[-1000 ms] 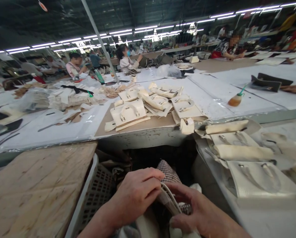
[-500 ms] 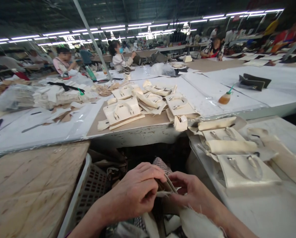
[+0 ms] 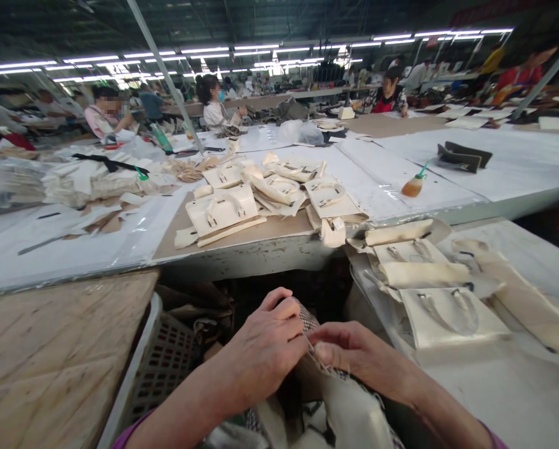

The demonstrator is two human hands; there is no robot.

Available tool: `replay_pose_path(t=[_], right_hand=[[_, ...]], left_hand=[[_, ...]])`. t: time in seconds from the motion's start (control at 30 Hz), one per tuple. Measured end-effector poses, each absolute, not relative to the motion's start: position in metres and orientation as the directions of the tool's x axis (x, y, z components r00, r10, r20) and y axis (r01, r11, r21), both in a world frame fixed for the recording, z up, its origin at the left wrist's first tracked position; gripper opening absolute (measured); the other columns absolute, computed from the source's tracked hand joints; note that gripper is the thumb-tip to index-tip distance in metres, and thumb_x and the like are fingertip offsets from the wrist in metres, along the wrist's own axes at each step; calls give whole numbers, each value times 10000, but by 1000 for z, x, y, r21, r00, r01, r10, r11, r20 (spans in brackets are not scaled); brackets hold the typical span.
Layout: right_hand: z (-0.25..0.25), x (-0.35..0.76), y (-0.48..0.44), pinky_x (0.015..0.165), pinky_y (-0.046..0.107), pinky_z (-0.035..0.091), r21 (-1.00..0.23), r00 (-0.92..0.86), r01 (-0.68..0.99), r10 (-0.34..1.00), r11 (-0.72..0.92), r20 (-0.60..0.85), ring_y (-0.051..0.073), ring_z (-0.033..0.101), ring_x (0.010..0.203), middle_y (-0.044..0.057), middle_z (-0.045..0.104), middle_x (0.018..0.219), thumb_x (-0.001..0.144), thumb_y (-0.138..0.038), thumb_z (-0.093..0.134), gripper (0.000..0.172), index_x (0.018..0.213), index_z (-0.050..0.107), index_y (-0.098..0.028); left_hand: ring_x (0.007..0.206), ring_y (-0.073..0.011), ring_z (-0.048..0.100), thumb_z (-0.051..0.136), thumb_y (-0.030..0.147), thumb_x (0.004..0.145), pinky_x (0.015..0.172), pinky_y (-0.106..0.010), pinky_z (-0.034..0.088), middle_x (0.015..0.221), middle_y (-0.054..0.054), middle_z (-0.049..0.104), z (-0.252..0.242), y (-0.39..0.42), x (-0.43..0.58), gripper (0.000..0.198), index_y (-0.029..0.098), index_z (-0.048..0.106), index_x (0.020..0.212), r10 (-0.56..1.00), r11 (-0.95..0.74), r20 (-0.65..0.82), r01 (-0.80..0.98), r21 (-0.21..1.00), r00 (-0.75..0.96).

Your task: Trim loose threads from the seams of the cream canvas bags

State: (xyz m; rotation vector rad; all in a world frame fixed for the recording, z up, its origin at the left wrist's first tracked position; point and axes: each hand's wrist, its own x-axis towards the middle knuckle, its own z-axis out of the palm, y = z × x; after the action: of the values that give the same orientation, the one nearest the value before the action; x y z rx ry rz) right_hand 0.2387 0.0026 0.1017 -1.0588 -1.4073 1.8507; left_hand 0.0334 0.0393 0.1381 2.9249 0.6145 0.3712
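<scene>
Low in front of me, my left hand point(image 3: 272, 340) has its fingers curled over the edge of a cream bag piece point(image 3: 354, 405) with frayed threads along its rim. My right hand point(image 3: 347, 350) pinches that same edge between thumb and fingers, just right of the left hand. Part of the rim is hidden by my fingers. Checked cloth point(image 3: 307, 317) shows behind and below the hands. To the right, a cream handbag panel with handles point(image 3: 452, 318) lies on a side table. More cream bag parts with handles point(image 3: 223, 209) are heaped on the bench ahead.
A grey plastic basket point(image 3: 160, 362) stands at my left beside a brown board point(image 3: 64, 349). On the white bench point(image 3: 354, 174) sit a glue bottle point(image 3: 414, 184) and dark folded pieces point(image 3: 464, 156). Loose scraps lie at left. Several people work farther back.
My left hand has rolled over the edge, hiding the opening seen before. My right hand has closed nearer to it on the frayed rim. The view has shifted slightly right.
</scene>
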Motion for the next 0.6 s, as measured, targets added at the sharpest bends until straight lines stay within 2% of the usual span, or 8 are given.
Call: replay_pose_path(t=[0.07, 0.13, 0.17, 0.23, 0.3, 0.37, 0.47, 0.6], right_hand=[[115, 248, 1, 851, 318, 492, -975, -417, 61, 882, -213, -219, 205, 641, 915, 33, 704, 897, 955, -502, 525, 399, 947, 730, -160], [131, 254, -5, 926, 325, 469, -986, -322, 104, 934, -129, -156, 212, 628, 1023, 32, 711, 993, 987, -486, 477, 374, 999, 722, -203], [138, 254, -10, 964, 324, 454, -988, -327, 134, 938, -72, -112, 209, 616, 1076, 28, 707, 1062, 1001, -456, 461, 342, 1043, 713, -229], [148, 252, -21, 933, 311, 478, -962, -390, 252, 921, 108, 1, 192, 635, 1044, 23, 711, 1080, 1014, -384, 442, 293, 1045, 699, -247], [145, 247, -32, 884, 336, 495, -819, -452, 422, 873, 389, 182, 184, 671, 855, 27, 727, 889, 985, -301, 487, 236, 890, 684, -213], [133, 242, -39, 881, 375, 478, -583, -457, 567, 811, 582, 365, 156, 648, 640, -4, 684, 669, 967, -239, 490, 284, 721, 627, -206], [110, 238, -45, 839, 379, 472, -344, -388, 735, 779, 583, 492, 127, 572, 472, -39, 594, 526, 1006, -238, 386, 423, 613, 543, -214], [91, 235, -50, 558, 313, 461, -225, -300, 884, 868, 409, 396, 169, 576, 461, -16, 572, 513, 1017, -334, 343, 391, 674, 499, -231]], left_hand=[[833, -180, 502, 552, 158, 932, 974, -401, 382, 757, -4, 615, 133, 42, 33, 202, 181, 595, 736, 415, -905, 215, 378, 194, 884], [864, -186, 519, 567, 148, 916, 911, -368, 425, 821, -19, 623, 131, 44, 32, 186, 179, 609, 737, 434, -893, 194, 392, 220, 880], [894, -190, 528, 579, 140, 903, 903, -361, 435, 864, -27, 627, 130, 45, 31, 173, 176, 618, 739, 445, -886, 188, 400, 235, 876], [989, -204, 534, 602, 124, 881, 928, -358, 438, 984, -40, 634, 131, 46, 30, 142, 172, 630, 751, 464, -871, 190, 407, 275, 865], [1072, -211, 524, 615, 104, 862, 965, -357, 432, 1107, -38, 626, 132, 47, 31, 104, 169, 635, 783, 473, -860, 201, 399, 317, 858], [1087, -207, 526, 613, 84, 851, 973, -355, 434, 1155, -28, 623, 133, 47, 32, 91, 167, 632, 818, 470, -858, 209, 388, 336, 857], [1068, -198, 544, 627, 80, 838, 969, -351, 433, 1149, -9, 640, 134, 45, 33, 87, 161, 618, 809, 449, -869, 216, 367, 333, 867], [1058, -188, 554, 636, 68, 823, 969, -331, 419, 1187, 5, 646, 132, 43, 34, 119, 157, 596, 755, 430, -881, 221, 353, 315, 875]])
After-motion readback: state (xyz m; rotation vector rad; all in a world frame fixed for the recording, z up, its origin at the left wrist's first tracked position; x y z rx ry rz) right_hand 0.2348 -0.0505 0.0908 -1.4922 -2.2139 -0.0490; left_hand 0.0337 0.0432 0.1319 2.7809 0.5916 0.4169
